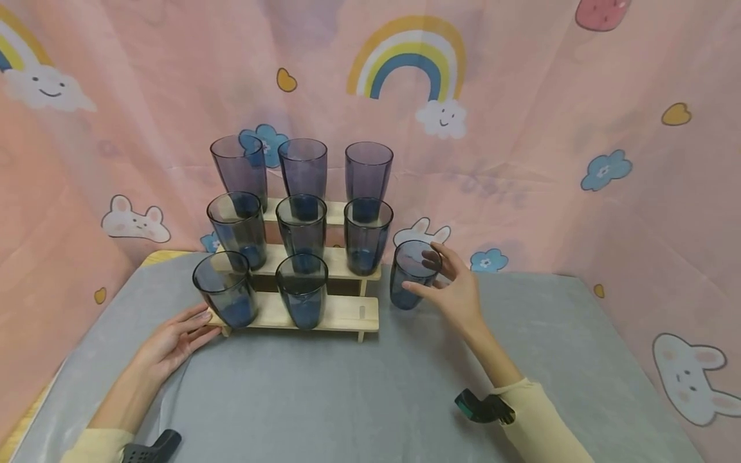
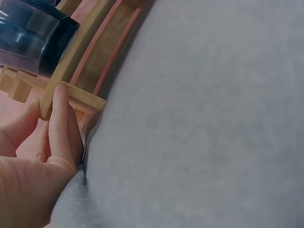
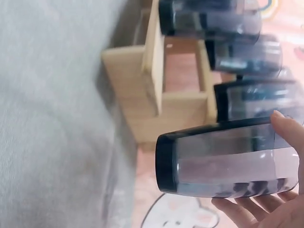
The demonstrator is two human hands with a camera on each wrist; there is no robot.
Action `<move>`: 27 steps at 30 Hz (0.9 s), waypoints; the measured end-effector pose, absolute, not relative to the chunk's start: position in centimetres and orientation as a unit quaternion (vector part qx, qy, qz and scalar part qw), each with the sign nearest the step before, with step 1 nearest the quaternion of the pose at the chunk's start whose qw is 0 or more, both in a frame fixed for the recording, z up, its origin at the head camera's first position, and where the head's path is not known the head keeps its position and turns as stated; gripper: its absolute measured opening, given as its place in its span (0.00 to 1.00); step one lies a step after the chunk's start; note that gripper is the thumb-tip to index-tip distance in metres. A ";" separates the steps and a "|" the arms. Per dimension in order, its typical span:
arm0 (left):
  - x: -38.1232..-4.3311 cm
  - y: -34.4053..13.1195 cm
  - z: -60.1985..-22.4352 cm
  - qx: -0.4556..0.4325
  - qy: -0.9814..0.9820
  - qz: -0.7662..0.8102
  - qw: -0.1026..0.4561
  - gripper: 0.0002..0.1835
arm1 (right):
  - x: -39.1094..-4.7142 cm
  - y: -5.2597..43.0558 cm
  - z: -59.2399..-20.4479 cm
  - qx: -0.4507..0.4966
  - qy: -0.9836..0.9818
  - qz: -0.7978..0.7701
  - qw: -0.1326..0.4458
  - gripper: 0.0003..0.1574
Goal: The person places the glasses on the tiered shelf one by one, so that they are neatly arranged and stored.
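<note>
A wooden three-tier stand (image 1: 344, 313) carries rows of blue-grey tinted glasses. Three stand on the top tier, three on the middle tier, and two on the bottom: a left glass (image 1: 224, 292) and a middle glass (image 1: 302, 303). My left hand (image 1: 168, 344) pinches the left end of the bottom shelf, its thumb and fingers on either side of the wood in the left wrist view. To the right of the stand, my right hand (image 1: 457, 292) grips another glass (image 3: 228, 159) round its side, above the table. This glass is roughly upright and apart from the stand.
A grey cloth (image 1: 347, 399) covers the table. Behind and at both sides hangs a pink curtain (image 1: 521, 212) printed with rainbows, rabbits and flowers. The bottom shelf's right end is bare wood. Each wrist wears a black device (image 1: 485, 406).
</note>
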State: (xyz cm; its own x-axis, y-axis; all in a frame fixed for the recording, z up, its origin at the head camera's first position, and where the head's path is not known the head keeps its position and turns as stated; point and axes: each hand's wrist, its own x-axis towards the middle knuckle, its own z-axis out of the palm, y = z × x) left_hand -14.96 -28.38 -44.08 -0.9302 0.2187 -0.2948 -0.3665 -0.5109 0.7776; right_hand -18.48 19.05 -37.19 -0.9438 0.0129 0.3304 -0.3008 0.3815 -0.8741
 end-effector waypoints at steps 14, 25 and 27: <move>-15.0 -28.4 -44.0 -0.080 0.464 0.866 0.167 0.15 | -16.1 16.7 -35.4 0.124 -0.817 0.547 0.132 0.53; -15.1 -28.5 -44.3 -0.078 0.473 0.862 0.164 0.16 | -15.5 14.1 -35.8 0.150 -0.816 0.544 0.126 0.55; -15.2 -28.5 -44.3 -0.081 0.474 0.861 0.164 0.17 | -15.5 13.6 -36.0 0.155 -0.812 0.547 0.130 0.55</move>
